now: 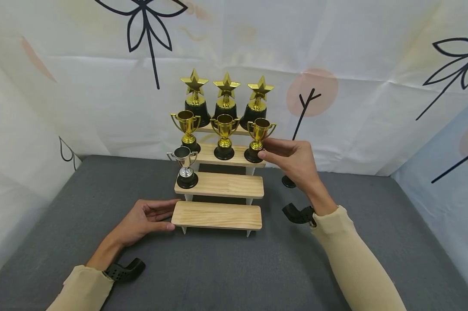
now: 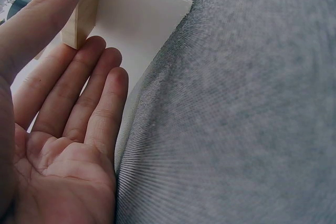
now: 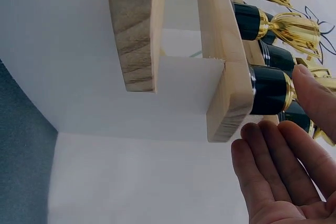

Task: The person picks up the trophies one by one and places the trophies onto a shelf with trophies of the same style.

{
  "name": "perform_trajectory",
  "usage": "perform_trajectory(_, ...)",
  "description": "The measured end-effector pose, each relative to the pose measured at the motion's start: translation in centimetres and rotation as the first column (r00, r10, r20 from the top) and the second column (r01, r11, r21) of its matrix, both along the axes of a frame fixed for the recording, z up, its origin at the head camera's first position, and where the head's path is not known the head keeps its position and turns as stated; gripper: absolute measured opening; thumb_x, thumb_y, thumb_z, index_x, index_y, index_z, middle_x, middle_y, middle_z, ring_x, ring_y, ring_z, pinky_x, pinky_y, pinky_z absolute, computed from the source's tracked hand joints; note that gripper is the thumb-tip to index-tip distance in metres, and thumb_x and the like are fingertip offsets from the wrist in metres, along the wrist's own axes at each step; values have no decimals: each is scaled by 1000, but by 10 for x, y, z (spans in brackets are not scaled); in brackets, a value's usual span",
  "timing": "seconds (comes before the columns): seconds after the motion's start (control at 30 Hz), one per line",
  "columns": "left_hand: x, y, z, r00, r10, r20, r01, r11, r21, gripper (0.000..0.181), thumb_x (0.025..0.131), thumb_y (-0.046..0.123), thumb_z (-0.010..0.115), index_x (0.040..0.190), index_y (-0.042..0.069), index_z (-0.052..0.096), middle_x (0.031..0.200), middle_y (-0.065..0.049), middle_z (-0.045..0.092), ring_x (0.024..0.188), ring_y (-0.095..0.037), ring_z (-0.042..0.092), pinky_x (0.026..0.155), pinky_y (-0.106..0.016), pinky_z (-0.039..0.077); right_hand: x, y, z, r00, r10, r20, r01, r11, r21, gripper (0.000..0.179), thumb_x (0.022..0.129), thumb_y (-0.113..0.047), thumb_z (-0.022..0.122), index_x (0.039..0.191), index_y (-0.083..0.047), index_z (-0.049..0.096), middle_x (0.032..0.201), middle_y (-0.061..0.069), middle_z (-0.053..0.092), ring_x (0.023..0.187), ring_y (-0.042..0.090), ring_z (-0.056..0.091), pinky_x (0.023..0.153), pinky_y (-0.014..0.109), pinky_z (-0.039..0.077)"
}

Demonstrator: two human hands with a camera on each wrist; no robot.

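A stepped wooden display stand [image 1: 218,216] with white side supports holds small trophies. My left hand [image 1: 150,220] touches the left end of its lowest step; in the left wrist view the fingers are nearly straight and the thumb lies near the board's corner. My right hand [image 1: 292,157] is at the right gold cup trophy [image 1: 259,134], on the second step from the top. Its thumb is at the black base, and its fingers extend straight beside it in the right wrist view. A silver cup trophy [image 1: 186,168] stands at the left of the step below.
Two more gold cups, a left one [image 1: 187,125] and a middle one [image 1: 224,129], share the right cup's step. Three gold star trophies [image 1: 226,93] stand on the top step. The stand is on a grey cloth surface [image 1: 218,276] before a patterned white backdrop [image 1: 249,34].
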State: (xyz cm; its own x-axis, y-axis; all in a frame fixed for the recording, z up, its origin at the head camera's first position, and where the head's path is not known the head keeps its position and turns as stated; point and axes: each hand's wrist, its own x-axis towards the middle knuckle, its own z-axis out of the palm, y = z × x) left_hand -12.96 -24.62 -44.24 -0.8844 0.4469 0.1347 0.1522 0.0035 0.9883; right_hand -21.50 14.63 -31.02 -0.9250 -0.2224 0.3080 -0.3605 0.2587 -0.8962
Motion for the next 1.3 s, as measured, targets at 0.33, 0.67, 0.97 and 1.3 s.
perform_trajectory(0.33,0,-1,-1,1000,0,5,0,1000,-7,67,83,-10,77,140,-21,44,140,-24,56,123,-13,61,99,-31,54,11,13,-4,1000,-24,11,25,999,-38,44,89,-11,81,129,-1,69,126,15,69,116,23,67,95,29,58)
perform_trajectory(0.67,0,0,0,1000,-3,4,3,1000,-2,67,83,-10,77,140,-21,44,141,-27,54,122,-14,61,99,-31,54,22,27,-14,996,-79,33,81,993,-89,43,88,-7,81,129,1,69,125,15,70,112,16,69,92,25,58)
perform_trajectory(0.97,0,1,0,1000,-7,5,7,1000,3,67,83,-10,77,141,-20,44,140,-18,58,123,-14,61,100,-31,54,27,42,-28,993,-108,47,114,980,-162,44,88,-5,81,128,6,67,118,6,73,107,14,71,93,23,57)
perform_trajectory(1.3,0,1,1,1000,1,7,-1,1000,-6,68,83,-10,78,140,-21,44,141,-23,56,122,-13,61,100,-31,54,28,50,-37,991,-124,51,131,977,-167,46,88,-7,81,129,8,66,118,5,74,101,11,72,91,22,58)
